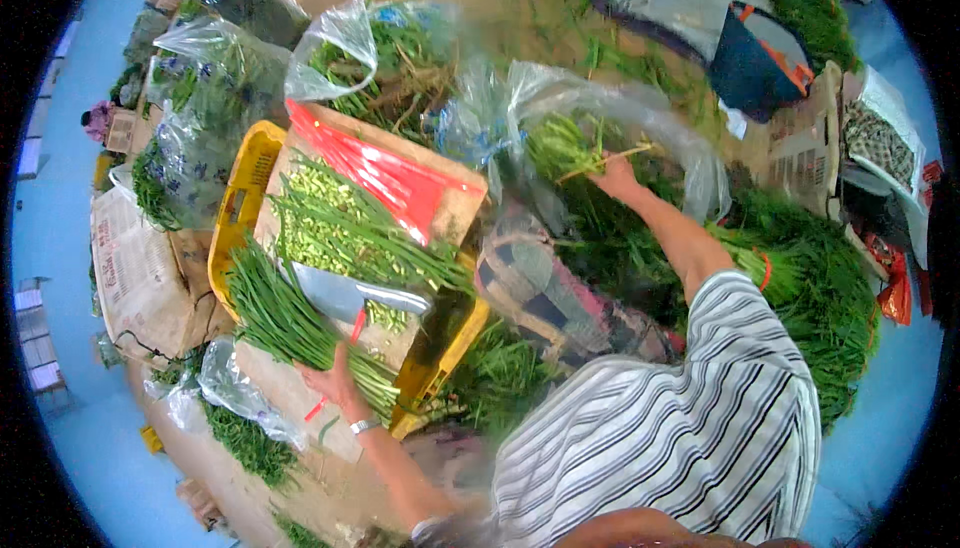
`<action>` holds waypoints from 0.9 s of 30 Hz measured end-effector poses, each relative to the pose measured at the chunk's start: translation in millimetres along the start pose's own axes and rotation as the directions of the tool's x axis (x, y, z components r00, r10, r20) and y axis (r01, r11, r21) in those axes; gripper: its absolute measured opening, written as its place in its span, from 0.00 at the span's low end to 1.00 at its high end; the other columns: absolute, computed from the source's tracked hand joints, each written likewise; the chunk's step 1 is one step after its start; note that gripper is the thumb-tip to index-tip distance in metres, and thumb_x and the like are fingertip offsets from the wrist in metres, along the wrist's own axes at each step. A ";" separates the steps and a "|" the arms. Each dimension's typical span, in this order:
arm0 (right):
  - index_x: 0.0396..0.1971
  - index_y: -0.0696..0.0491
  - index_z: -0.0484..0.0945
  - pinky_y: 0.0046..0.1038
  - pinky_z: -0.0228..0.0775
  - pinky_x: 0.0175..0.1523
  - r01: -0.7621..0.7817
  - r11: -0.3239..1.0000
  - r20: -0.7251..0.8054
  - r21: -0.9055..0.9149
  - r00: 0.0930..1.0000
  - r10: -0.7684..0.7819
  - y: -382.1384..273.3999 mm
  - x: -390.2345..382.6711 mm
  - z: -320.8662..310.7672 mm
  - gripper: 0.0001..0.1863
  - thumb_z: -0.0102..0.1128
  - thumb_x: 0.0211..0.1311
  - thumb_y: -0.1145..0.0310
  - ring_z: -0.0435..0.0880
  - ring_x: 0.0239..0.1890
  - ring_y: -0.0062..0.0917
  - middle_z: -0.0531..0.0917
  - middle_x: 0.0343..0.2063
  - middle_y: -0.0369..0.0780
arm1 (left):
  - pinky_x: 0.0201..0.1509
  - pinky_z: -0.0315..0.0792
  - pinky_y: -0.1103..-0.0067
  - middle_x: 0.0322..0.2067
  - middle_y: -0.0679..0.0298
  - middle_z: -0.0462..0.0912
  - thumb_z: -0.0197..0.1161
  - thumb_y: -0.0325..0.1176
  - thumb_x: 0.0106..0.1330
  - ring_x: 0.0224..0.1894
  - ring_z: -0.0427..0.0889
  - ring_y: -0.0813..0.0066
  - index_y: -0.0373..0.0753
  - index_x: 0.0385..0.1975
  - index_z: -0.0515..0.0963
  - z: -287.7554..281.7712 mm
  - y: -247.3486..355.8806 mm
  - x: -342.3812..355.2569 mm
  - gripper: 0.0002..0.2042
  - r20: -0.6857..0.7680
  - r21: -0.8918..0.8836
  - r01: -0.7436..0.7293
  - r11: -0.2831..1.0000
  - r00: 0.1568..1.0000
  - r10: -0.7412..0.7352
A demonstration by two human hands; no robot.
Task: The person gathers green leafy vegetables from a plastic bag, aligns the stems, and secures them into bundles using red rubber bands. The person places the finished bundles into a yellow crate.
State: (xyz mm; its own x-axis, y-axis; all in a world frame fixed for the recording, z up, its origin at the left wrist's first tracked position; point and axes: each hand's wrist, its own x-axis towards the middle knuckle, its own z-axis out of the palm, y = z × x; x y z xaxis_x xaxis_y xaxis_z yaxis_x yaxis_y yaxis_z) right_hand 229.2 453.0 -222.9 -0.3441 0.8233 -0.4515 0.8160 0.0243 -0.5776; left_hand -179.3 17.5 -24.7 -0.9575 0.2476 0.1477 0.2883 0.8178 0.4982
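My left hand [338,388] is closed round the pale lower end of a bunch of long, chive-like green stalks [275,303]. The bunch lies along the near side of a cutting board [462,210] set over a yellow crate [240,186]. A cleaver [335,293] rests on the board beside it. Behind the blade are chopped pale green pieces [310,210], with loose long stalks [385,233] across them. Out to the right, my right hand [617,178] grips thin green stems [575,153] at the mouth of a clear plastic bag [640,108]; its fingertips are partly hidden.
Red plastic [385,178] covers the board's far edge. Bagged greens [215,98] stand at the far left, near a cardboard box [145,258]. Heaped greens [800,278] lie on the right. A dark bucket [755,63] and another carton [808,153] stand at far right.
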 end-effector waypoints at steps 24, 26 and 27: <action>0.47 0.54 0.72 0.39 0.64 0.56 0.340 0.856 -0.031 -0.390 0.924 -0.381 -74.4 -86.3 -160.8 0.26 0.61 0.48 0.58 0.71 0.50 0.45 0.74 0.45 0.54 | 0.58 0.61 0.63 0.54 0.39 0.61 0.72 0.52 0.34 0.57 0.62 0.45 0.40 0.65 0.48 16.5 -6.4 1.5 0.55 -0.025 0.084 0.107 0.991 0.994 -0.105; 0.49 0.54 0.71 0.40 0.60 0.59 0.323 0.927 -0.025 -0.192 0.942 -0.334 -120.0 -111.1 -162.1 0.27 0.61 0.48 0.57 0.69 0.53 0.45 0.73 0.47 0.55 | 0.59 0.60 0.63 0.55 0.38 0.60 0.72 0.53 0.34 0.58 0.61 0.45 0.40 0.65 0.47 -3.7 -12.2 -1.2 0.56 -0.018 0.091 0.159 0.983 0.987 -0.158; 0.50 0.54 0.71 0.40 0.58 0.60 0.287 0.954 -0.006 -0.086 0.958 -0.288 -124.4 -121.7 -156.2 0.28 0.61 0.48 0.57 0.68 0.54 0.46 0.72 0.48 0.55 | 0.60 0.59 0.63 0.57 0.38 0.58 0.72 0.54 0.33 0.58 0.61 0.45 0.39 0.65 0.46 -12.4 -5.9 -3.2 0.57 0.018 0.100 0.171 0.980 0.985 -0.174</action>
State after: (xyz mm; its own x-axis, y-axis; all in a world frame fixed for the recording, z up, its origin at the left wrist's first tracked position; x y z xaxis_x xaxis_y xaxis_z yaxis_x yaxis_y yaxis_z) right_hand 242.1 438.4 10.2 -0.5618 0.7848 -0.2617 0.7199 0.3080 -0.6220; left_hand -178.0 5.4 -17.5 -0.9929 0.1109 0.0432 0.1187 0.8957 0.4284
